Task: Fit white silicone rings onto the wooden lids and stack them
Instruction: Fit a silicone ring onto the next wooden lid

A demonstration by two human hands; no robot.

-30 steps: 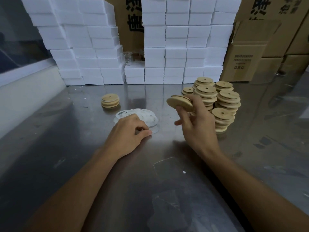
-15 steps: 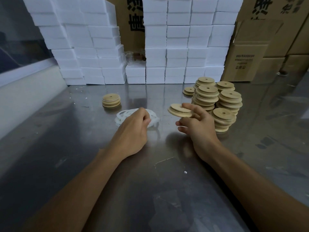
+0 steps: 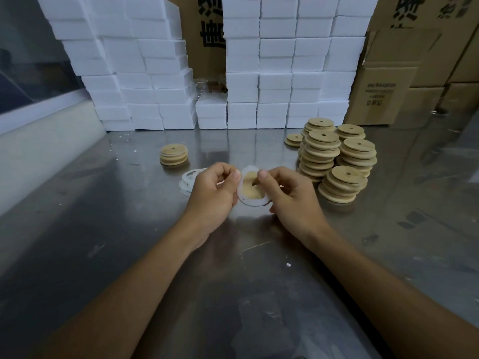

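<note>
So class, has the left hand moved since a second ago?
Yes. The left hand rose off the silicone ring pile and moved right, meeting the wooden lid.

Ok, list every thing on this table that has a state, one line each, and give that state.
Left hand: pinching the white silicone ring.
Right hand: gripping the wooden lid, thumb on its face.
White silicone ring: partly stretched around the held lid.
Wooden lid: held up off the table, tilted toward the camera.
Small lid stack: upright, white rings visible between lids.
Big lid stacks: upright, crowded together.
Loose rings: lying piled.
</note>
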